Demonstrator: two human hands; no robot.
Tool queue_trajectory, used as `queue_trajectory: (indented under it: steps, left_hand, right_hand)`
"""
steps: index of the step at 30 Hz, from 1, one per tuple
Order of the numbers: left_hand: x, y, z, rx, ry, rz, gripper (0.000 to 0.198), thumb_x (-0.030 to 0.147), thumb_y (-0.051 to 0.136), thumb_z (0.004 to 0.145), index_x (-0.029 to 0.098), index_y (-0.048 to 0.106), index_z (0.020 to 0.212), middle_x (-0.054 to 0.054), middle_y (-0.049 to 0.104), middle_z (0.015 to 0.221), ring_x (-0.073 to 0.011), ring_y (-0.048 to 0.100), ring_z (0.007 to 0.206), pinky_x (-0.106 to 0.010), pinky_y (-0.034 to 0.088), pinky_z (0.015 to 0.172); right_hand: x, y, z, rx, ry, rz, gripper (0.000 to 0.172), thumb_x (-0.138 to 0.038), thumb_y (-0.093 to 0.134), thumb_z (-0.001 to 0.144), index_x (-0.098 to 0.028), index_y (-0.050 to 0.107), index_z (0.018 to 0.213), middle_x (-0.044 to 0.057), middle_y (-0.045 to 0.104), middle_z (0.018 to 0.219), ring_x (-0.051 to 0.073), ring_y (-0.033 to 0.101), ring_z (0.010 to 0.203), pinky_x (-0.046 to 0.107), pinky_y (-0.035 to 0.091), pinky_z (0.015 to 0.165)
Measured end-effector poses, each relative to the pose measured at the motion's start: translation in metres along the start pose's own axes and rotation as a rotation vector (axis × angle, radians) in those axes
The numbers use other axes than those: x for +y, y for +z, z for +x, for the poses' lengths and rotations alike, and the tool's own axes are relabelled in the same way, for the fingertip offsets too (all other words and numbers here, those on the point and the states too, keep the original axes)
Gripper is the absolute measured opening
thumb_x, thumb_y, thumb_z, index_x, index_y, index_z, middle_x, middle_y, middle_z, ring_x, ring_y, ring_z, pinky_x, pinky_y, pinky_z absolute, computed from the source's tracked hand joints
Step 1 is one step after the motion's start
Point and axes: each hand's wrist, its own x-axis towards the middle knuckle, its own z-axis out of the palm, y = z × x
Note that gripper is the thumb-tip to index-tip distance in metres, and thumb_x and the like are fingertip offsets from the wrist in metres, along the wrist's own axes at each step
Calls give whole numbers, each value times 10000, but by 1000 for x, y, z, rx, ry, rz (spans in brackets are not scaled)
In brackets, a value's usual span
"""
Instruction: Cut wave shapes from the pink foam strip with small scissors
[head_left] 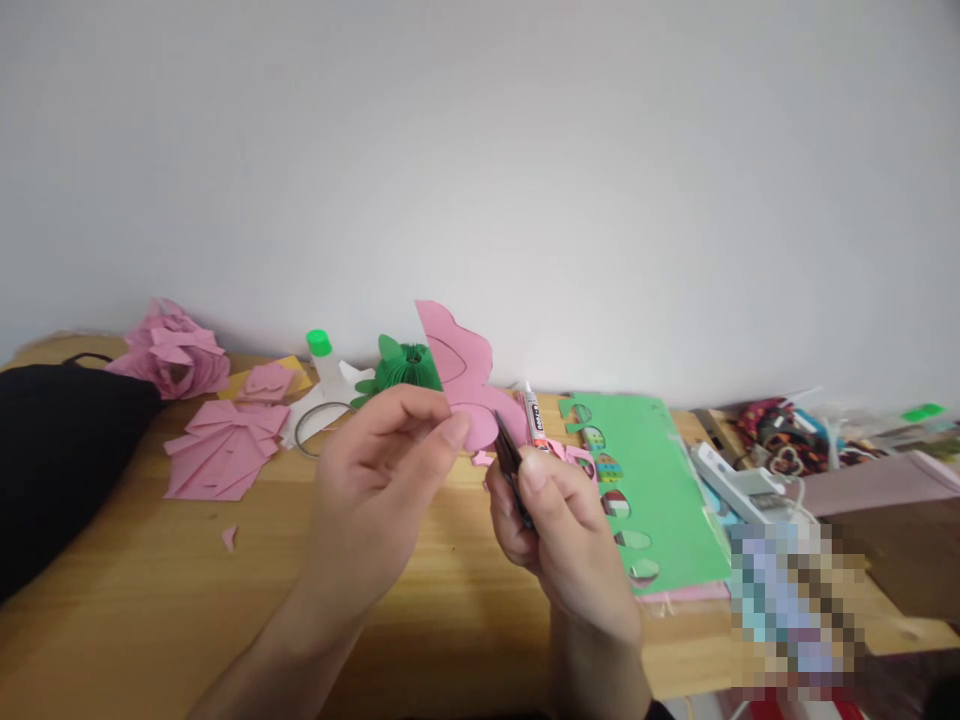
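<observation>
My left hand [382, 480] pinches the lower edge of a curvy pink paper cutout [465, 350] between thumb and fingers, holding it upright above the table. A dark curved line is drawn on the paper. My right hand [562, 530] is closed around small dark scissors [510, 465]. Their tips point up and touch or overlap the lower right part of the pink paper; exactly how the blades sit is hard to make out. Behind the paper, partly hidden, stands a green pleated paper ball [409, 368] with leaf shapes.
Folded pink papers [225, 450], a pink paper flower [171, 350], a green-capped glue stick [321, 350] and a metal ring [304, 432] lie left. A glue tube [535, 415], green sheet with cutout holes [667, 490] and white power strip [724, 480] are right. A black object [60, 460] covers the left edge.
</observation>
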Motion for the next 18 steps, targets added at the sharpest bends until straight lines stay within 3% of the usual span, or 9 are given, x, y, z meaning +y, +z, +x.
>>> queue_trajectory:
  steps: [18]
  left_hand:
    - [2,1,0,-5,26,-29,117,326,682,833,265,694,734,19,699,713,-142,666,689,-238,549,658]
  right_hand:
    - [-2,0,0,-25,-18,28,406,-505,477,961,-198,469,696,-91,310,488,59,194,394,208,167,372]
